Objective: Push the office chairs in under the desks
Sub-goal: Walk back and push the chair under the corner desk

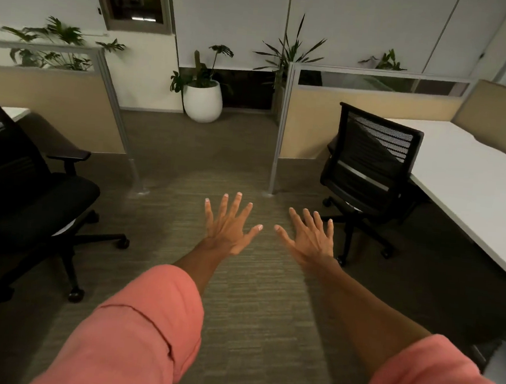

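Black chair part under white worktop, another chair left, left hand and right hand spread open, touching nothing

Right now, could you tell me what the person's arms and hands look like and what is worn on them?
Both arms wear salmon-pink sleeves, the left sleeve rolled into a cuff, forearms uncovered. The left hand and right hand are ungloved; no rings or watch show.
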A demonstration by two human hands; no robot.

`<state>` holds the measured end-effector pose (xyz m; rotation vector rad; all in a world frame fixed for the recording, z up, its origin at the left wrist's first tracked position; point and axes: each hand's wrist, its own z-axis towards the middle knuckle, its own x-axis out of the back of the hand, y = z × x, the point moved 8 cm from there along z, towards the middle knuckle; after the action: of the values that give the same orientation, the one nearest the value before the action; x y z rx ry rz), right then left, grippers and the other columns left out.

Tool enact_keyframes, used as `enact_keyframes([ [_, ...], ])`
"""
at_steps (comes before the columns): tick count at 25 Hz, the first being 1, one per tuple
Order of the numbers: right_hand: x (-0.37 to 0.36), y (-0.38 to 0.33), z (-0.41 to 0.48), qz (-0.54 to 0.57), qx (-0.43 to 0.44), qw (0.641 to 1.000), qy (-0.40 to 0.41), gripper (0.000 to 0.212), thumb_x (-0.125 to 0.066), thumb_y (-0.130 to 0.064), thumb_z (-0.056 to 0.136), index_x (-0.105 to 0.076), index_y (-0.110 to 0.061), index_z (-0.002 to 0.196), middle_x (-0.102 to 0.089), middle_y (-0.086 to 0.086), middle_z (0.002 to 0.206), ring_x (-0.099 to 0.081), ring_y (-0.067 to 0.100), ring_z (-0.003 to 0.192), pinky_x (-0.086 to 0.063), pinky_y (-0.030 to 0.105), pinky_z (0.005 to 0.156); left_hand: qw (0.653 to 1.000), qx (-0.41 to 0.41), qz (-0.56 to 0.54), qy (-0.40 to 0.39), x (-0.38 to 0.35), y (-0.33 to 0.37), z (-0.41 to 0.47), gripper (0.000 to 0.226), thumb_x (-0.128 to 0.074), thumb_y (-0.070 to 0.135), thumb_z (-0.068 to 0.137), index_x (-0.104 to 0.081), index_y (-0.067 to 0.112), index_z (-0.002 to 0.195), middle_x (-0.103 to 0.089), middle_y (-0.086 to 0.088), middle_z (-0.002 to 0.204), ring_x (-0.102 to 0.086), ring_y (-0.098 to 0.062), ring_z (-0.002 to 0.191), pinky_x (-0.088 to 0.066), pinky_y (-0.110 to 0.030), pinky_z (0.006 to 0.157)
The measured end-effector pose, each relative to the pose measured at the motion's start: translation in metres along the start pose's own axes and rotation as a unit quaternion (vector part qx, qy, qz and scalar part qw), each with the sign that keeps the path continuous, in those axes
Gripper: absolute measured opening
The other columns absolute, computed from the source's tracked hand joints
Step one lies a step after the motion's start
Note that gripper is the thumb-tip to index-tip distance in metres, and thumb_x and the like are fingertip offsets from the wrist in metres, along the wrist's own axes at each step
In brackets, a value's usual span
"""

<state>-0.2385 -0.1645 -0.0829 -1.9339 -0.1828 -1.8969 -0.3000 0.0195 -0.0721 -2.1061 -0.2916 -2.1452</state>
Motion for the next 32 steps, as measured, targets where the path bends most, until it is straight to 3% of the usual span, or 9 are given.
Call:
enact_keyframes([
  [9, -0.009, -0.006, 0.216, 0.018, -0.058, 0.998, 0.013, 0.084, -0.012, -0.081, 0.085, -0.010, -0.036, 0.156, -0.008, 0.007, 0.165, 0.003, 0.027, 0.151, 0.011, 0.054, 0.117, 0.998, -0.060, 0.009, -0.002, -0.003, -0.051, 0.234, 0.078, -0.014, 0.075, 0.090, -0.007, 0.034, 0.156, 0.011, 0.000, 0.164, 0.014, -0.030, 0.149, 0.018, -0.065, 0.110],
  [18, 0.005, 0.044, 0.373, -0.002, -0.127, 0.992, 0.026, 0.083, -0.013, -0.080, 0.087, -0.009, -0.035, 0.156, -0.008, 0.008, 0.165, 0.003, 0.028, 0.151, 0.012, 0.054, 0.117, 0.991, -0.136, 0.018, 0.002, 0.001, -0.039, 0.434, 0.079, -0.008, 0.077, 0.088, -0.005, 0.035, 0.156, 0.011, -0.001, 0.164, 0.013, -0.030, 0.149, 0.023, -0.064, 0.107],
  [29, 0.030, 0.190, 0.538, -0.018, -0.231, 0.971, 0.049, 0.080, -0.016, -0.078, 0.089, -0.011, -0.034, 0.156, -0.009, 0.006, 0.165, 0.002, 0.027, 0.151, 0.008, 0.054, 0.118, 0.972, -0.235, -0.001, 0.018, -0.002, 0.094, 0.667, 0.079, -0.009, 0.076, 0.089, -0.005, 0.034, 0.156, 0.010, -0.001, 0.164, 0.013, -0.030, 0.149, 0.021, -0.063, 0.107],
  [32, 0.042, 0.235, 0.564, -0.023, -0.268, 0.962, 0.058, 0.081, -0.015, -0.079, 0.088, -0.011, -0.036, 0.156, -0.010, 0.006, 0.165, 0.001, 0.026, 0.151, 0.009, 0.054, 0.118, 0.962, -0.271, -0.003, 0.023, 0.010, 0.143, 0.714, 0.077, -0.013, 0.074, 0.091, -0.006, 0.033, 0.156, 0.009, -0.002, 0.164, 0.012, -0.030, 0.150, 0.015, -0.066, 0.111],
])
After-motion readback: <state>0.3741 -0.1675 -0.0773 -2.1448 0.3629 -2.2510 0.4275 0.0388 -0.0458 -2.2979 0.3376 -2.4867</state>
